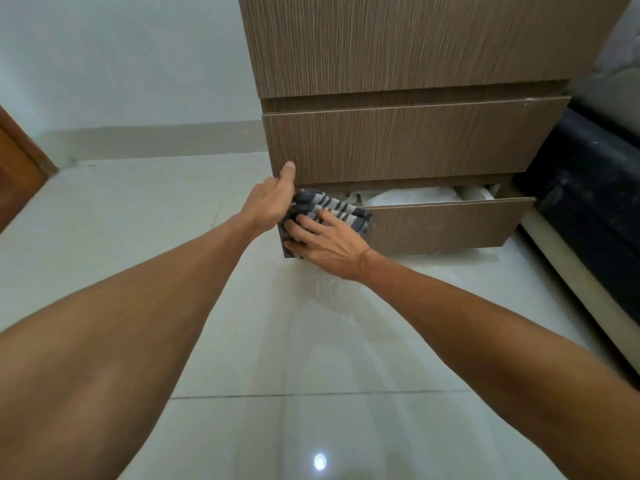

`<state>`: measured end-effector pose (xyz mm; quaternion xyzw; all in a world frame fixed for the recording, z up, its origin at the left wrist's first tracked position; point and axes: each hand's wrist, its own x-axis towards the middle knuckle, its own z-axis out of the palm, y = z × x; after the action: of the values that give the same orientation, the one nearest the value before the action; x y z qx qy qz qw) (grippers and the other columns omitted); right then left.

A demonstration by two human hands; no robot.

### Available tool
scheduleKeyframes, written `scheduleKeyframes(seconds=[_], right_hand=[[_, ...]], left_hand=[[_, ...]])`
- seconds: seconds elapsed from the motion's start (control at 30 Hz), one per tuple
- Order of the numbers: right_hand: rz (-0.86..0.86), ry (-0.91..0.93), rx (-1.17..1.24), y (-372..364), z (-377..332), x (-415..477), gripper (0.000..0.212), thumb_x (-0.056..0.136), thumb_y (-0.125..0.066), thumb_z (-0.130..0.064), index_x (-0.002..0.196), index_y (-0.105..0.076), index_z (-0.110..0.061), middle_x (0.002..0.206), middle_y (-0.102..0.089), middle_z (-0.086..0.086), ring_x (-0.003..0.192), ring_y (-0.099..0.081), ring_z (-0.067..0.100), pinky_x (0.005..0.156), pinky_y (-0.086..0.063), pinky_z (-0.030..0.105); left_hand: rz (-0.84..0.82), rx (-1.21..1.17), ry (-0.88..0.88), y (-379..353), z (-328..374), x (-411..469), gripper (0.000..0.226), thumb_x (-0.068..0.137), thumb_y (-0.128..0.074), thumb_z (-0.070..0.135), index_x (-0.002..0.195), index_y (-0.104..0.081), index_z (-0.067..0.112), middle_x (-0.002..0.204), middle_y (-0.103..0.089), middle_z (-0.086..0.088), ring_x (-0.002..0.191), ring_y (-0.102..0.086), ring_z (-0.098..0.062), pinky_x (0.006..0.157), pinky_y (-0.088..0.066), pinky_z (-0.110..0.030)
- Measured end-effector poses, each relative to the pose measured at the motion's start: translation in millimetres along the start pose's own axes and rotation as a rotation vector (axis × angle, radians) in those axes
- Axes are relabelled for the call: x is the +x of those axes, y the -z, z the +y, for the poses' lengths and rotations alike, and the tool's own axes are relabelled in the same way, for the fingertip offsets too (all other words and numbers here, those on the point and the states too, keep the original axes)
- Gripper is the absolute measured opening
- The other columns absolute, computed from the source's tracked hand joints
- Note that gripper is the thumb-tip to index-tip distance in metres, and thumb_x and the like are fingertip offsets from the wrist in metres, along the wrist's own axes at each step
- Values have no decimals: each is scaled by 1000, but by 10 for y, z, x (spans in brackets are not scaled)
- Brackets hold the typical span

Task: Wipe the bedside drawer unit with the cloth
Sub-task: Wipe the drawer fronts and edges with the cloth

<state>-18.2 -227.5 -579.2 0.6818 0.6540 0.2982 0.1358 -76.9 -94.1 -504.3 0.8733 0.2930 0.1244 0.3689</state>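
The brown wood-grain bedside drawer unit point(398, 143) fills the upper right of the head view. Its bottom drawer point(446, 225) is pulled partly out, with white items inside. A dark blue and grey striped cloth point(332, 206) lies against the left end of that drawer front. My right hand point(325, 242) presses flat on the cloth, fingers spread. My left hand point(273, 199) grips the lower left corner of the middle drawer, thumb up on its front and fingers hidden under the edge, touching the cloth.
Glossy pale floor tiles point(277, 341) stretch toward me. A dark bed frame point(588, 202) stands close to the unit's right side. A brown wooden door point(17, 174) sits at the far left. A white wall point(121, 64) runs behind.
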Motion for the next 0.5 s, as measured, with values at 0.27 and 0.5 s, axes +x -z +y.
scheduleKeyframes(seconds=[0.27, 0.5], right_hand=[[-179, 22, -97, -281, 168, -519, 68, 92, -55, -22, 154, -27, -23, 161, -17, 7, 146, -21, 26, 111, -28, 47], [-170, -65, -34, -351, 432, -1037, 64, 80, -69, -18, 140, -48, -25, 146, -28, 8, 128, -39, 28, 89, -42, 49]], left_hand=[[-92, 235, -52, -26, 64, 105, 81, 95, -13, 64, 91, -74, 11, 110, -69, -14, 100, -61, -33, 100, -44, -47], [-76, 433, -80, -117, 164, 132, 67, 98, -23, 58, 94, -66, 6, 97, -64, -13, 81, -58, -27, 74, -42, -38]])
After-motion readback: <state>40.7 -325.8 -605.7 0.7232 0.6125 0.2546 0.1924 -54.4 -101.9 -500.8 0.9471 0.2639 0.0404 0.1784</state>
